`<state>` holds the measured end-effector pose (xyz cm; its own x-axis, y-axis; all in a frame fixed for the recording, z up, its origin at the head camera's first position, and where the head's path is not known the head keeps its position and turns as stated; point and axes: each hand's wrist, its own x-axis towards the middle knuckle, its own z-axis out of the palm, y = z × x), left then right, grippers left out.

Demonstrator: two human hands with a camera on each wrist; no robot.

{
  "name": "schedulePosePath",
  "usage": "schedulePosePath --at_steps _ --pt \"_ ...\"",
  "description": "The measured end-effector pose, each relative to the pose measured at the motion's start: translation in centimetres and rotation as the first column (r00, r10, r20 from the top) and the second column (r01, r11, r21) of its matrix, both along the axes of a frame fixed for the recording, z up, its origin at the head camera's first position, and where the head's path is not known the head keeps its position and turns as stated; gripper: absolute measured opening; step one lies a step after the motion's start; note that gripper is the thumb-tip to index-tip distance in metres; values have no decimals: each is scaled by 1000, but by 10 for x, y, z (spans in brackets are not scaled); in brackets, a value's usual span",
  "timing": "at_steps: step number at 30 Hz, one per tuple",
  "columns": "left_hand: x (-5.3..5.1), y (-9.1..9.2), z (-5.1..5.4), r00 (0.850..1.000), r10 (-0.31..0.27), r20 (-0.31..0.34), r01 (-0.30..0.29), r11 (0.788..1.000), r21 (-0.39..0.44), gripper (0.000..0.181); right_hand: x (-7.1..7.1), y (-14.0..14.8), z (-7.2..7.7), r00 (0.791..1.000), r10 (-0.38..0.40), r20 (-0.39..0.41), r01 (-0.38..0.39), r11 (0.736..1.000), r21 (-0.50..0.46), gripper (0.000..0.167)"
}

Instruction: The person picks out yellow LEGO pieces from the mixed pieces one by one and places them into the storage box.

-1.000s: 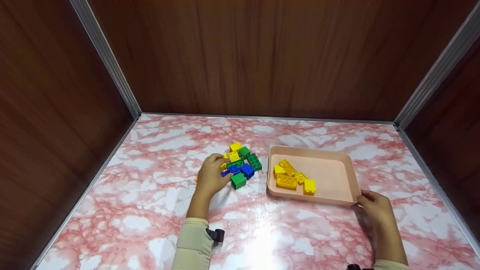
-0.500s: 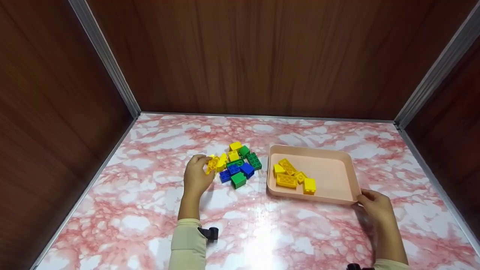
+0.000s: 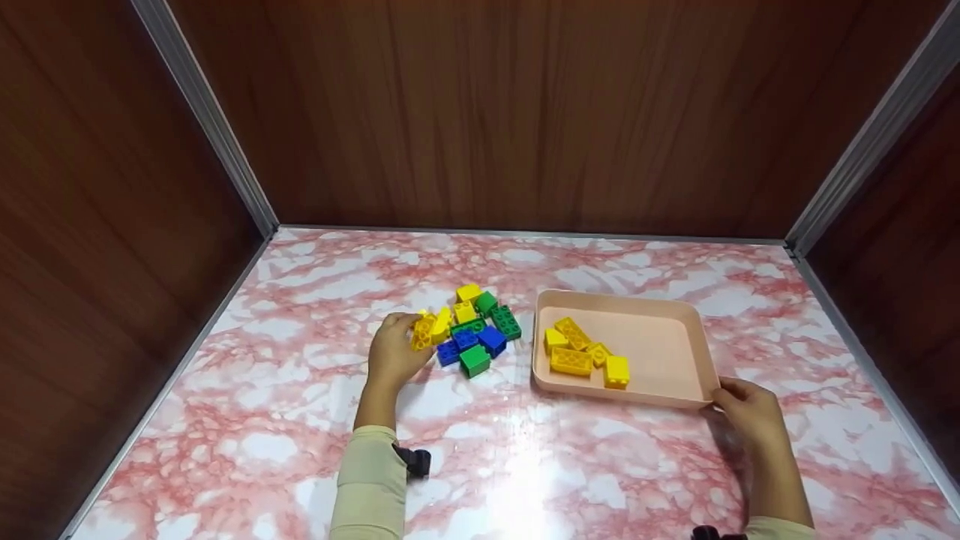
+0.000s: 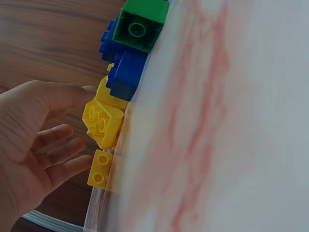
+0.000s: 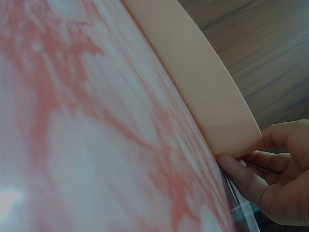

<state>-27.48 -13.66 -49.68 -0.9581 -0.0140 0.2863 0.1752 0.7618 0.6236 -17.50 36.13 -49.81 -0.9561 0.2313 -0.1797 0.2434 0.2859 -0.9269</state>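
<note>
Glossy studded plastic here: green blocks (image 3: 474, 361), blue blocks (image 3: 493, 340) and loose yellow blocks (image 3: 441, 325) jumbled in a pile left of the tray (image 3: 664, 352), the nearest green one showing a hollow underside with a ring. Smooth, peach, round-cornered, that tray, with five yellow pieces (image 3: 571, 361) lying inside! The left hand (image 3: 391, 354) is at the pile's left edge, fingers loosely spread beside the yellow ones; whether they touch, can't tell. And the right hand (image 3: 754, 411) pinches the tray's near right corner, thumb against fingers. A second ago the left hand covered part of the blue; now it has drawn left, and the blue shows. Beneath, a shiny red-and-white marbled table (image 3: 262, 450); around, dark wood-grain walls (image 3: 525, 112) and grey metal strips (image 3: 217, 127).
</note>
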Motion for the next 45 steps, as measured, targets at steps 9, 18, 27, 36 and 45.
schedulePosePath --at_steps 9,18,27,36,45 --pt "-9 3 6 994 3 111 8 995 -103 63 -1 0 1 1000 23 -2 -23 1000 -19 50" --pt "-12 5 8 995 -6 102 25 983 -181 51 0 -1 3 1000 28 4 -28 1000 -7 51" --pt "-11 3 11 993 1 117 20 985 -172 54 0 -2 3 1000 12 2 -12 1000 13 50" --pt "-6 3 15 997 -1 74 14 985 -175 54 0 0 2 1000 7 -12 -8 999 -31 50" --pt "-1 8 28 998 -25 59 34 986 -164 50 1 3 2 1000 19 18 -19 1000 -18 52"
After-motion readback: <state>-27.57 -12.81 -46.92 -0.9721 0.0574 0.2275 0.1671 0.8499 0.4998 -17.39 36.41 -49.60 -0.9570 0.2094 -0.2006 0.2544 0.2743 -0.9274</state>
